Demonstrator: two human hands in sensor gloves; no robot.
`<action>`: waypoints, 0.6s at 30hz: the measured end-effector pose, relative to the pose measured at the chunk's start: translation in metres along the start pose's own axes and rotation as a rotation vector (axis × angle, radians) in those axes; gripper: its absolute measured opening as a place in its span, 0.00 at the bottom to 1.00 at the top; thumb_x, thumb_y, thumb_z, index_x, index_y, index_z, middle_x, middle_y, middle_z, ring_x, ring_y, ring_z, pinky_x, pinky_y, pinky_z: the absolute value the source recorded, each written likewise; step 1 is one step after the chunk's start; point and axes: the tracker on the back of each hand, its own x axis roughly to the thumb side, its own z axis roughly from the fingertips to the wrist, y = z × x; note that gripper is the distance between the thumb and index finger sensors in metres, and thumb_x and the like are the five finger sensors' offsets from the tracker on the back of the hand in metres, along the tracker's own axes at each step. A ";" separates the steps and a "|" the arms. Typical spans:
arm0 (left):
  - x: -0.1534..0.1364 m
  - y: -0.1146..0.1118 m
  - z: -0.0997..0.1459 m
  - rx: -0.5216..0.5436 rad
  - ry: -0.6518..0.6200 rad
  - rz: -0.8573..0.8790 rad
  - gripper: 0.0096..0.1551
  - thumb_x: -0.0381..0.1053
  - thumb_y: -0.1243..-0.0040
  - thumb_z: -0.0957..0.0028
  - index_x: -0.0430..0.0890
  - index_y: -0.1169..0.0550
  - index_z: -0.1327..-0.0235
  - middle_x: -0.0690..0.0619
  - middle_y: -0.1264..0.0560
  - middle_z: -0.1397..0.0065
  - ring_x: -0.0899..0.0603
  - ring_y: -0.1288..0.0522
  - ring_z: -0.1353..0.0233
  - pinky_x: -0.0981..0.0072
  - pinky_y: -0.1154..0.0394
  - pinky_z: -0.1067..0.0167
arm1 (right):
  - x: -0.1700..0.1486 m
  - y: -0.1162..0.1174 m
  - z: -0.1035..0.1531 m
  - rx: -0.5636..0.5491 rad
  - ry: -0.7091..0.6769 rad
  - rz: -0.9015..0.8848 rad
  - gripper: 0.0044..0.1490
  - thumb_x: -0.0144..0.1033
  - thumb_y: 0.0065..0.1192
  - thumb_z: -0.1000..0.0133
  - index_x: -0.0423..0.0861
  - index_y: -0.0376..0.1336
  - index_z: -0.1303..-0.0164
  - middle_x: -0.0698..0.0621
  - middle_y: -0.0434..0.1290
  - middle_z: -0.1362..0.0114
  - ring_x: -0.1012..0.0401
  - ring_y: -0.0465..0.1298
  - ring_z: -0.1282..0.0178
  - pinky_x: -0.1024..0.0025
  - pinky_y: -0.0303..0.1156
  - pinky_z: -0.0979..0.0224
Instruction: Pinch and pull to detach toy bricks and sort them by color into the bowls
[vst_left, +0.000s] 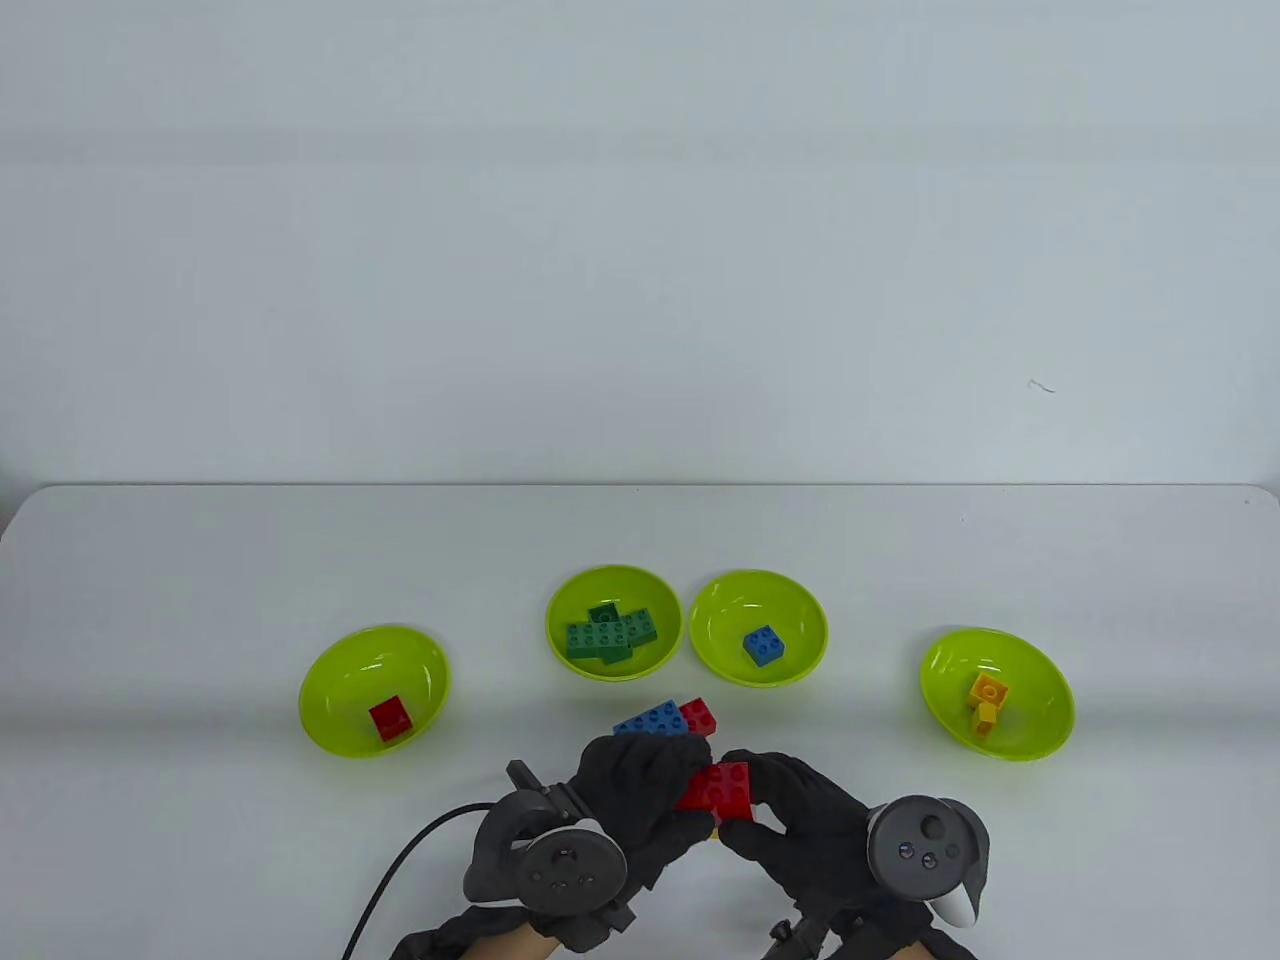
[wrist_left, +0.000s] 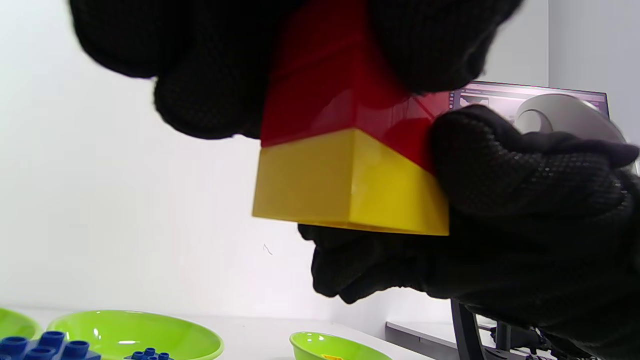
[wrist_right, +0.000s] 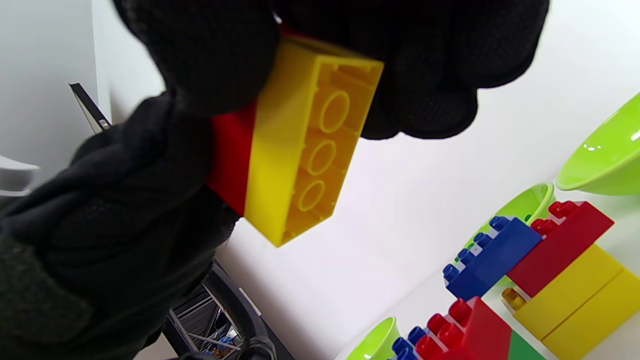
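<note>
Both hands, in black gloves with a tracker on the back of each, meet near the front edge of the bench (vst_left: 200, 560) around a small stack of two joined bricks. The left hand (vst_left: 630, 790) curls its fingers over the red brick (vst_left: 718, 790) from the left, and the right hand (vst_left: 800, 815) pinches the same stack from the right, thumb below and fingers above. In the wrist views the red brick sits directly on a yellow brick (wrist_left: 345, 182), the two still pressed together; the hollow underside of the yellow brick, with three round tubes, faces the right wrist camera. Just beyond the hands, a cluster of joined bricks (vst_left: 668, 718) lies on the bench, showing blue and red from above and yellow parts in the right wrist view. Four lime-green bowls stand in a loose row farther back. The leftmost bowl (vst_left: 335, 735) holds a single red brick. The second bowl (vst_left: 575, 590) holds several green bricks. The third bowl (vst_left: 800, 620) holds one blue brick. The rightmost bowl (vst_left: 1045, 735), well apart from the others, holds yellow pieces. A black cable (vst_left: 400, 870) runs from the left tracker toward the front edge of the bench.
</note>
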 end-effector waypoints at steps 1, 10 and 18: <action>-0.004 0.000 -0.002 -0.024 0.061 0.140 0.37 0.54 0.38 0.52 0.30 0.24 0.38 0.32 0.19 0.42 0.34 0.18 0.44 0.39 0.27 0.42 | 0.001 -0.001 0.001 -0.002 -0.016 0.008 0.39 0.43 0.64 0.49 0.35 0.65 0.32 0.37 0.74 0.33 0.43 0.76 0.37 0.44 0.67 0.28; -0.041 0.006 0.004 -0.020 0.223 0.456 0.37 0.53 0.38 0.50 0.29 0.25 0.37 0.30 0.21 0.41 0.31 0.20 0.43 0.36 0.29 0.41 | 0.002 0.000 0.001 -0.009 -0.017 0.005 0.39 0.43 0.66 0.50 0.37 0.65 0.31 0.38 0.73 0.31 0.43 0.76 0.36 0.44 0.66 0.27; -0.093 0.039 0.025 0.104 0.369 0.112 0.37 0.48 0.37 0.48 0.29 0.30 0.31 0.28 0.26 0.34 0.28 0.24 0.37 0.35 0.33 0.38 | -0.004 -0.011 0.005 -0.075 0.014 -0.002 0.39 0.43 0.65 0.48 0.36 0.64 0.30 0.37 0.73 0.31 0.43 0.75 0.36 0.44 0.66 0.28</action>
